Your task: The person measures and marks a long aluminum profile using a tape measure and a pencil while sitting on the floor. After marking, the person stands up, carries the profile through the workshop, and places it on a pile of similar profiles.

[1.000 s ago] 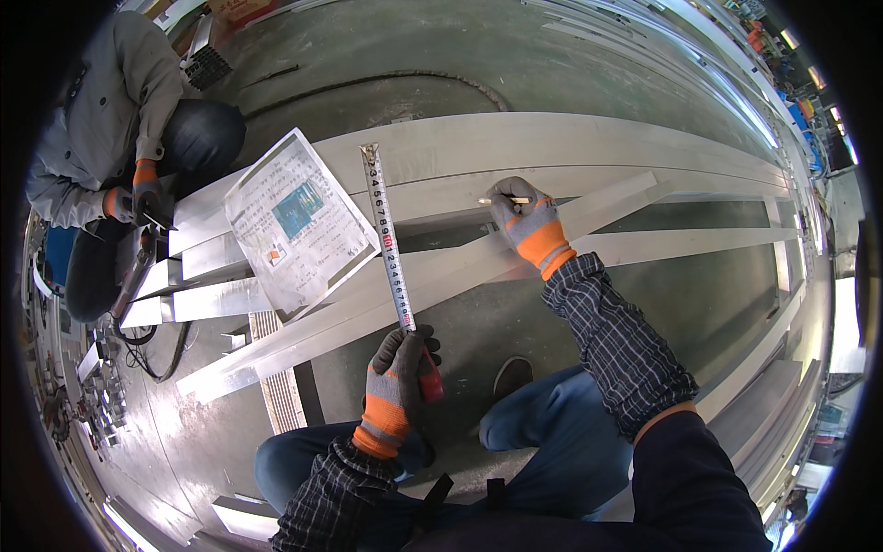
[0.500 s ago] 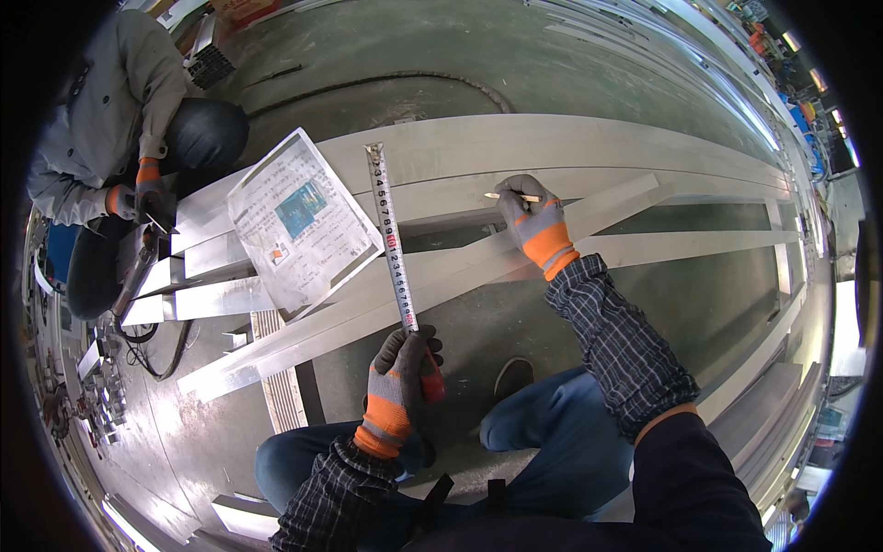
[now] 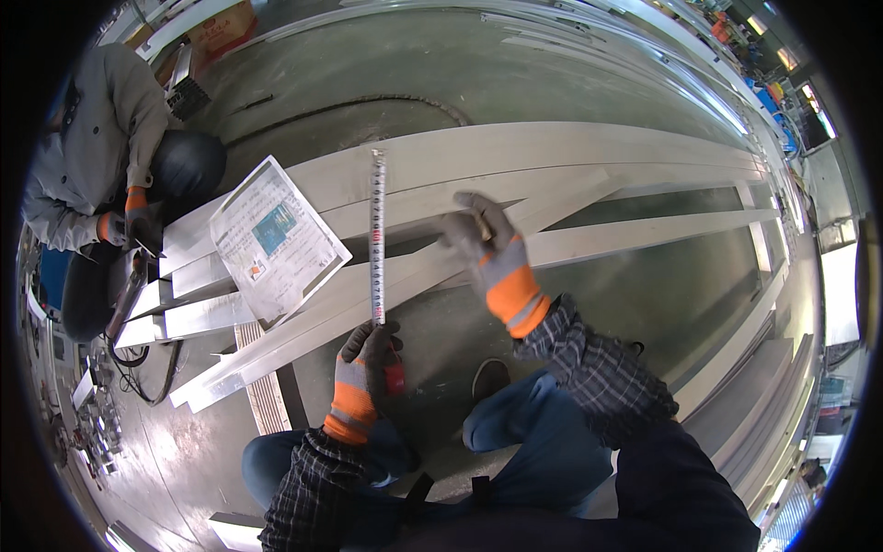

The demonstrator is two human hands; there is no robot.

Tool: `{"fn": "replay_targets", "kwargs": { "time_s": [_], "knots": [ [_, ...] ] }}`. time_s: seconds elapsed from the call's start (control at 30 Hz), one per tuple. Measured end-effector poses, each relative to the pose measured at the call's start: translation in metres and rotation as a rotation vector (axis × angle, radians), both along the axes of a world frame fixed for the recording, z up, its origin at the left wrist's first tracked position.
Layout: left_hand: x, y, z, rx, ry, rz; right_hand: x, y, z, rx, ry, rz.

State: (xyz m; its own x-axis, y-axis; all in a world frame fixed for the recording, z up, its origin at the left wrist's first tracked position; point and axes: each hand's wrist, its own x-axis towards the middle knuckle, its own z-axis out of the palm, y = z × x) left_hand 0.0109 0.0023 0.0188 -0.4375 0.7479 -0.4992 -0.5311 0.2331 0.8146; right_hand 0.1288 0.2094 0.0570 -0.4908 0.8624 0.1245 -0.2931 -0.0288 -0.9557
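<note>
My left hand (image 3: 357, 373), in a grey and orange glove, is closed around a tape measure with a red case (image 3: 395, 375). Its silver blade (image 3: 378, 212) runs out away from me, across the pale metal bars (image 3: 441, 152). Partly smeared by motion, my gloved right hand (image 3: 497, 253) is over the bars to the right of the blade, fingers closed on a pencil (image 3: 482, 225). A narrower loose bar (image 3: 303, 342) lies slantwise under both the blade and that hand. Left of the blade, a printed sheet (image 3: 317, 262) with a blue picture rests on the bars.
At the left a person in a grey jacket (image 3: 101, 147) crouches, gloved hands on a tool (image 3: 133, 285). A dark hose (image 3: 368, 98) curves over the floor beyond the bars. A ribbed wooden strip (image 3: 265, 396) supports the near bars. More profiles (image 3: 763, 396) are stacked at right.
My right hand has come left, toward the tape blade, with the pencil. The blade now stands straighter, and my left hand still grips the case. The loose bar appears shifted slightly.
</note>
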Motion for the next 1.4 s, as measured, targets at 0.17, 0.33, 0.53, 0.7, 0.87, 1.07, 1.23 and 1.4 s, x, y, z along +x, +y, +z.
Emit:
{"fn": "replay_targets", "kwargs": {
  "time_s": [0.17,0.33,0.53,0.7,0.87,1.07,1.23,1.4],
  "knots": [
    [0.02,0.002,0.029,0.013,-0.032,-0.289,0.027,-0.045,0.009,-0.19,-0.234,0.074],
    [0.034,0.0,0.057,0.001,0.139,-0.452,0.073,-0.015,0.023,-0.079,-0.213,-0.094],
    [-0.005,-0.024,0.061,-0.113,0.715,-0.538,0.164,0.113,0.038,-0.278,0.074,-0.677],
    [-0.035,0.005,0.078,-0.166,1.263,-0.748,0.211,0.16,-0.009,-0.273,0.23,-0.727],
    [-0.035,0.057,0.079,-0.375,1.026,-0.539,0.191,0.144,0.007,0.022,0.252,-0.75],
    [-0.025,0.095,0.065,-0.326,0.983,-0.553,0.129,0.085,0.023,0.329,-0.137,-0.454],
    [-0.018,0.115,0.057,-0.337,1.013,-0.648,0.116,0.066,0.021,0.472,-0.286,-0.337],
    [-0.01,0.114,0.049,-0.304,0.996,-0.648,0.124,0.078,0.03,0.43,-0.209,-0.362]
  ]
}}
